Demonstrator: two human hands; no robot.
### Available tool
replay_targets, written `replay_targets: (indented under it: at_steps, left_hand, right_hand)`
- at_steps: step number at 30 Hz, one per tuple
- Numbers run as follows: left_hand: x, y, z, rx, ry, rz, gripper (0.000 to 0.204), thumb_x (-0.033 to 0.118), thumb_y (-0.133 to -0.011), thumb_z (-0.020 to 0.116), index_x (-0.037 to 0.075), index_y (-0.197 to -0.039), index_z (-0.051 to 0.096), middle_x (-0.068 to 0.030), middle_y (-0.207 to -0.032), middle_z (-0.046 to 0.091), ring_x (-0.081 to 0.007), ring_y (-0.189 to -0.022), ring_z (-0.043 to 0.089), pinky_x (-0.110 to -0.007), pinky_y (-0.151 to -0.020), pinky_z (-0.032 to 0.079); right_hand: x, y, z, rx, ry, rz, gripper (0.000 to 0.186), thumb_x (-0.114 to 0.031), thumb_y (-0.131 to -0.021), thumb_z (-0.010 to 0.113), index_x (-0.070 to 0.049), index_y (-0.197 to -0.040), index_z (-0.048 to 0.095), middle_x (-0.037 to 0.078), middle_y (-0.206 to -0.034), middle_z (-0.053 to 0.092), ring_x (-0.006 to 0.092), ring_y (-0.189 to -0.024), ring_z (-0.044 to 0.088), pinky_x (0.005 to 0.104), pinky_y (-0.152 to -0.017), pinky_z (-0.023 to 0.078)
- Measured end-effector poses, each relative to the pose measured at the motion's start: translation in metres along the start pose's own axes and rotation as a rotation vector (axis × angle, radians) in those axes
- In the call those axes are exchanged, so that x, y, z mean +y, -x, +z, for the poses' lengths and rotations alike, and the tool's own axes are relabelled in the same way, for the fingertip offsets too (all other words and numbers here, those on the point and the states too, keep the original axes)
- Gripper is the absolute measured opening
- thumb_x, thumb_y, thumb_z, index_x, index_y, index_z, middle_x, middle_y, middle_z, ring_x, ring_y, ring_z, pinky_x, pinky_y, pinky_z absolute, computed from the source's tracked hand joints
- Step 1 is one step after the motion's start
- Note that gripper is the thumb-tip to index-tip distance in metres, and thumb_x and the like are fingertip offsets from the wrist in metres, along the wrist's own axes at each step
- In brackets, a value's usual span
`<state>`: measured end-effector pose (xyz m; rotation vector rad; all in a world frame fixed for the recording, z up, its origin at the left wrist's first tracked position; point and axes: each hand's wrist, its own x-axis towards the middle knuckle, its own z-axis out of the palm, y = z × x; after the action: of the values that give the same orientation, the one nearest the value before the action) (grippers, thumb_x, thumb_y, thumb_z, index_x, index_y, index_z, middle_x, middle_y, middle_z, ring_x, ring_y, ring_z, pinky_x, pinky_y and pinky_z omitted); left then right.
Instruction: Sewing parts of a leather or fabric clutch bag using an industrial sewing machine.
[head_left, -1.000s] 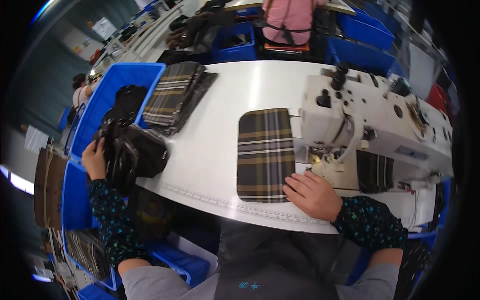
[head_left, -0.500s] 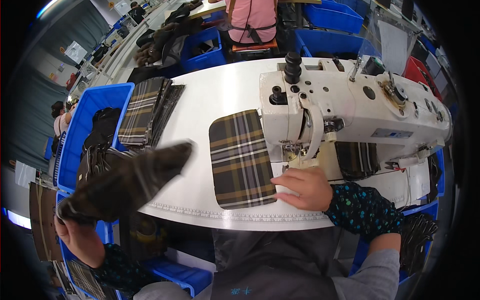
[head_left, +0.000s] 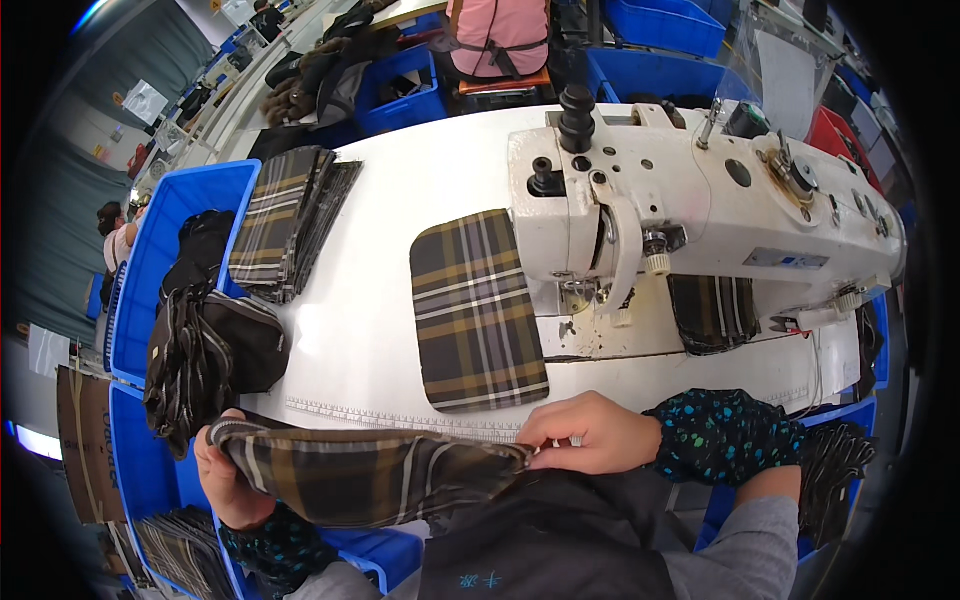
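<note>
Plaid pouch-like piece (head_left: 380, 475) has moved from the left, where the left hand alone had it mid-swing, to the middle of the tabletop's (head_left: 430, 160) front edge. Right hand (head_left: 590, 435) has left the flat plaid panel (head_left: 480, 320) and come over to the piece's right end.

Hands: left hand (head_left: 228, 485) grips the piece's left end; right is narrow, thumb and fingers pinching the right end. Piece is stretched between them, zipper-like trim along its top edge. It overlaps the ruler strip (head_left: 400, 417) in view; can't tell if it touches the tabletop.

Flat panel hasn't been picked up: lies mid-tabletop, just left of the sewing machine (head_left: 690, 200) head. Second plaid piece (head_left: 712, 315) sits under the machine arm, toward the right edge. Plaid stack (head_left: 275, 220) at the back-left corner. Dark bundle (head_left: 210, 350) at the left edge, beside the blue bin (head_left: 135, 310).
</note>
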<state>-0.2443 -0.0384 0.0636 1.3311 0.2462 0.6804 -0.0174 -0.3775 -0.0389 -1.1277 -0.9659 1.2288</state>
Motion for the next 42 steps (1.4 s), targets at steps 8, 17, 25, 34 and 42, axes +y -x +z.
replay_targets:
  at_steps: [8, 17, 25, 34, 42]
  left_hand:
    - [0.027, 0.005, -0.006, -0.205, -0.054, 0.08, 0.037, 0.028, -0.093, 0.079, -0.003, -0.086, 0.059, -0.0117, -0.081, 0.059, -0.0173, -0.062, 0.057, -0.031, -0.055, 0.049]
    - [0.034, 0.0, -0.029, -0.348, -0.248, 0.039, 0.041, 0.04, -0.101, 0.065, 0.0, -0.106, 0.055, -0.0135, -0.108, 0.057, -0.0203, -0.084, 0.061, -0.033, -0.075, 0.053]
    - [0.012, -0.024, 0.018, -0.533, 0.414, 0.119, 0.031, 0.021, -0.094, 0.077, 0.003, -0.073, 0.063, -0.0112, -0.076, 0.063, -0.0157, -0.055, 0.055, -0.029, -0.049, 0.046]
    - [-0.021, -0.036, 0.012, -0.936, 0.703, 0.078, 0.031, 0.032, -0.096, 0.072, 0.013, -0.071, 0.068, -0.0057, -0.075, 0.065, -0.0202, -0.059, 0.055, -0.034, -0.053, 0.047]
    - [-0.115, 0.017, -0.027, -1.06, 0.672, -0.163, 0.093, 0.078, -0.089, 0.055, 0.002, -0.142, 0.059, -0.0237, -0.134, 0.065, -0.0383, -0.13, 0.058, -0.05, -0.113, 0.041]
  right_hand:
    - [0.026, -0.027, 0.013, 0.32, 1.519, -0.296, 0.055, -0.043, -0.092, 0.067, 0.004, -0.12, 0.066, 0.019, -0.136, 0.062, 0.0345, -0.131, 0.055, 0.0445, -0.109, 0.043]
    - [0.013, -0.034, -0.018, 0.345, 1.475, -0.322, 0.038, -0.032, -0.091, 0.07, 0.001, -0.11, 0.069, 0.015, -0.125, 0.068, 0.0285, -0.119, 0.062, 0.0413, -0.098, 0.05]
    - [0.005, -0.036, -0.035, 0.313, 1.563, -0.306, 0.044, -0.029, -0.092, 0.072, 0.0, -0.125, 0.066, 0.015, -0.138, 0.062, 0.033, -0.126, 0.058, 0.0451, -0.107, 0.047]
    - [0.051, -0.049, 0.064, 0.206, -0.319, -0.063, 0.044, -0.019, -0.097, 0.074, 0.0, -0.132, 0.054, 0.002, -0.123, 0.059, 0.0096, -0.108, 0.056, 0.0284, -0.101, 0.046]
    - [-0.001, 0.0, 0.048, 0.241, -0.064, -0.223, 0.014, -0.011, -0.103, 0.063, 0.003, -0.106, 0.063, 0.0, -0.097, 0.061, 0.0079, -0.089, 0.052, 0.0256, -0.082, 0.044]
